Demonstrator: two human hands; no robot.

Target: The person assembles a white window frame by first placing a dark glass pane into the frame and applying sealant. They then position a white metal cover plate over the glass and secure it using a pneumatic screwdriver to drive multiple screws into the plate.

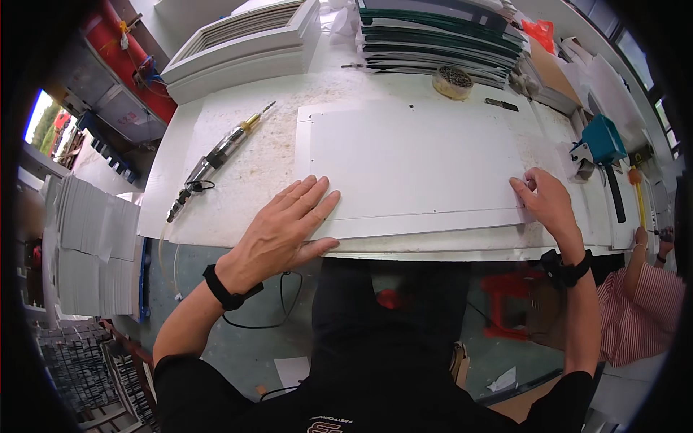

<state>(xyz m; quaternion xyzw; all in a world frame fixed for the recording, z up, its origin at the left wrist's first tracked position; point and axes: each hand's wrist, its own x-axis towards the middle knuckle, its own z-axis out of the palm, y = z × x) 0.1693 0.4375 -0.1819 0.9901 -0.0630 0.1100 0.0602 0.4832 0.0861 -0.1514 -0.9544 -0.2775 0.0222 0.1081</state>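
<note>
A white framed panel with small dark dots along its borders lies flat on the white worktable in front of me. My left hand rests palm down over the panel's near left corner, fingers stretched out. At the panel's right edge, my right hand is closed, its fingers curled and pinched. Something small and dark shows at those fingertips, too little to name. To the left of the panel lies a power screwdriver with a long bit and a hose. A round tub of screws stands beyond the panel.
White louvred frames are stacked at the back left, dark-edged panels at the back centre. A flat dark piece lies near the tub. At right are a teal tool and a person in a striped shirt.
</note>
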